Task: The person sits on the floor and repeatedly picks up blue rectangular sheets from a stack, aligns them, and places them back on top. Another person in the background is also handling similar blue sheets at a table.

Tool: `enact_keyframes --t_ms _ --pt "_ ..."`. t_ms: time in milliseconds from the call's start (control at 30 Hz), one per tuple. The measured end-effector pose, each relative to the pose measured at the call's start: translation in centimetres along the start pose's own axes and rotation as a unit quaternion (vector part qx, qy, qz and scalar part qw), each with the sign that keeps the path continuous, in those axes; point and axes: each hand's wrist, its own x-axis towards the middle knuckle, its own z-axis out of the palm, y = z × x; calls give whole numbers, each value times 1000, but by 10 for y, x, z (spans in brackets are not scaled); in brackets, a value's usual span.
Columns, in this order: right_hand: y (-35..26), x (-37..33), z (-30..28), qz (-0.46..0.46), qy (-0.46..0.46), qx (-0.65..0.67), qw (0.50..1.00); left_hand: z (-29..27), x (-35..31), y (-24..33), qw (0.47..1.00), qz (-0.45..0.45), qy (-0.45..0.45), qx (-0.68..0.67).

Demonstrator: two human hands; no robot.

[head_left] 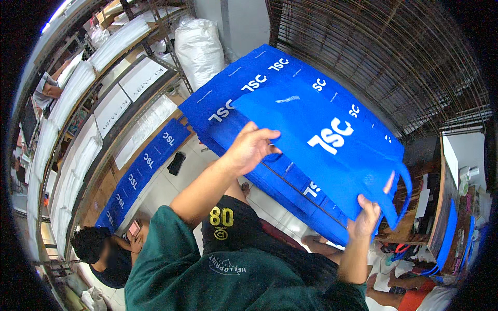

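Note:
A flat blue bag (303,122) with white lettering is held up at a tilt between my two hands. My left hand (251,147) pinches its near left edge with thumb and fingers, where a dark loop of handle partly shows. At the right end, my right hand (364,215) grips the edge beside a curved blue handle (407,192); some of its fingers are behind the fabric. Just beneath lies a broad stack of similar blue printed pieces (228,96), partly covered by the held bag.
Shelves with white stacks (78,90) line the left. Blue printed pieces (137,179) lie along a low board, near a dark object (177,163) on the floor. A person (111,254) sits lower left. Metal mesh (373,46) and a wooden table (441,192) stand right; another person's legs (404,293) show.

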Motion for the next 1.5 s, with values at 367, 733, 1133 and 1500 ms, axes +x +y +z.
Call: enact_keyframes --t_ms 367,733,1133,1500 --pt "211 50 -64 275 168 34 946 -190 22 -85 932 5 300 202" --pt "212 35 -63 245 177 4 953 -213 12 -110 891 16 328 314" --pt "208 31 -63 204 148 -30 967 -207 16 -110 874 6 325 362" --pt "223 30 -77 207 154 -27 966 -220 19 -122 867 13 340 364"
